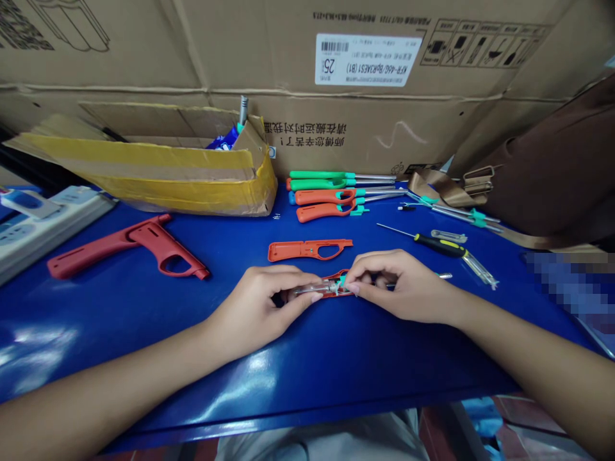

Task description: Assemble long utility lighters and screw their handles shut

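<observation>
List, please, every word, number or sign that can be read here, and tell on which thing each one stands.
"KFR-46G/BpR3AES1 (B1)": white label, upside down.
"25": same label, upside down.
"师傅您辛苦了!": large carton, upside down.
"请在搬运时对我温": same carton, upside down; the rest is hidden.
Row of handling signs: same carton, including an umbrella.
Too small or blurred: the label's fine print, the carton's top line.

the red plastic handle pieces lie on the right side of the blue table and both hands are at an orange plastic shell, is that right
The side is wrong: the head view shows the red plastic handle pieces on the left side of the blue table. The left hand and right hand are indeed both at an orange plastic shell.
</observation>
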Action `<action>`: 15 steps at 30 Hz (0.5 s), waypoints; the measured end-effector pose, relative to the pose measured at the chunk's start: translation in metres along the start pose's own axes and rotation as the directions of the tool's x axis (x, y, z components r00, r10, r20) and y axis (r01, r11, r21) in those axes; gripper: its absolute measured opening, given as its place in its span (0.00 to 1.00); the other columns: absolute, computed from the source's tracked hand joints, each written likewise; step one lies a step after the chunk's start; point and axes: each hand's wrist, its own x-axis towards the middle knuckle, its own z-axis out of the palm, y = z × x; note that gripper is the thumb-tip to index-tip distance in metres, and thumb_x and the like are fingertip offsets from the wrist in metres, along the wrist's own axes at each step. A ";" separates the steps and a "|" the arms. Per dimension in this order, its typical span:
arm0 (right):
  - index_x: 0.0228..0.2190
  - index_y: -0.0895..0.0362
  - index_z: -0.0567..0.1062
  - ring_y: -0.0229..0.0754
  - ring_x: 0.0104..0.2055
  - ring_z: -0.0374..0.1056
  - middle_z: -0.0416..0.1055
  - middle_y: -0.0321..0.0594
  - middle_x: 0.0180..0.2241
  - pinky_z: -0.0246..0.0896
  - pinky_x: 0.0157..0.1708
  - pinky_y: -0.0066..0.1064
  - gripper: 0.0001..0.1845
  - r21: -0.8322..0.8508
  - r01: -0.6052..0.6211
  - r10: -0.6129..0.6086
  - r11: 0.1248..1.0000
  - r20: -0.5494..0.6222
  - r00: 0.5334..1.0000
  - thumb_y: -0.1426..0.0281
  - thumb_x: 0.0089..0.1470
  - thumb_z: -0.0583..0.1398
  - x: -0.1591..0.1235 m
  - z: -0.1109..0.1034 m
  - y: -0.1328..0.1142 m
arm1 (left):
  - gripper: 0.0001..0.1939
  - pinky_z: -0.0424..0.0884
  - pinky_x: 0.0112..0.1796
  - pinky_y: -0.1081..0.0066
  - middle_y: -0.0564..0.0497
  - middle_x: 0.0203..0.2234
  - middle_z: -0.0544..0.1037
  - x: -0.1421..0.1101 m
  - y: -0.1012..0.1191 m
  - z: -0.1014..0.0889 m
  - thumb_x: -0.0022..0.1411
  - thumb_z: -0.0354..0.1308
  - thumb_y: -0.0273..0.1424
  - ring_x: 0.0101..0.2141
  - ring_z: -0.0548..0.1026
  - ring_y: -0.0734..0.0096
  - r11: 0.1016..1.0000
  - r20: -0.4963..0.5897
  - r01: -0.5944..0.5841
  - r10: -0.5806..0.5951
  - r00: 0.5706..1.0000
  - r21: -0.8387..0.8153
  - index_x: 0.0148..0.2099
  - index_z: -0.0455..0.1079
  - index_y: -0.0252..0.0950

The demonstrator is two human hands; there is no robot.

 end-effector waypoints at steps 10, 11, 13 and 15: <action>0.32 0.59 0.80 0.32 0.26 0.62 0.73 0.39 0.31 0.55 0.22 0.23 0.11 0.022 -0.007 0.007 1.000 -0.027 1.000 0.64 0.59 0.62 0.001 0.003 0.000 | 0.10 0.74 0.32 0.75 0.48 0.37 0.85 0.001 0.000 0.001 0.67 0.62 0.28 0.32 0.80 0.71 1.000 0.002 0.012 -0.012 1.000 -0.024 0.49 0.81 0.36; 0.32 0.59 0.80 0.32 0.26 0.62 0.73 0.39 0.30 0.54 0.21 0.23 0.11 0.026 -0.010 0.010 1.000 -0.029 1.000 0.64 0.59 0.62 0.001 0.004 0.000 | 0.10 0.74 0.32 0.75 0.48 0.37 0.85 0.001 0.000 0.001 0.67 0.62 0.28 0.32 0.80 0.71 1.000 0.002 0.014 -0.014 1.000 -0.027 0.48 0.81 0.37; 0.32 0.59 0.80 0.32 0.25 0.62 0.72 0.39 0.30 0.53 0.21 0.23 0.11 0.035 -0.012 0.013 0.999 -0.029 0.999 0.64 0.58 0.63 0.001 0.004 0.000 | 0.10 0.74 0.32 0.75 0.48 0.37 0.85 0.001 0.001 0.001 0.67 0.62 0.28 0.31 0.80 0.71 0.999 -0.003 0.018 -0.018 1.000 -0.028 0.48 0.81 0.37; 0.32 0.59 0.80 0.32 0.25 0.62 0.72 0.39 0.29 0.53 0.21 0.23 0.11 0.043 -0.011 0.013 0.999 -0.031 0.999 0.64 0.58 0.63 0.002 0.004 0.000 | 0.10 0.75 0.31 0.75 0.48 0.37 0.85 0.000 0.001 0.002 0.67 0.62 0.28 0.31 0.80 0.71 0.999 -0.012 0.024 -0.024 1.000 -0.026 0.48 0.81 0.37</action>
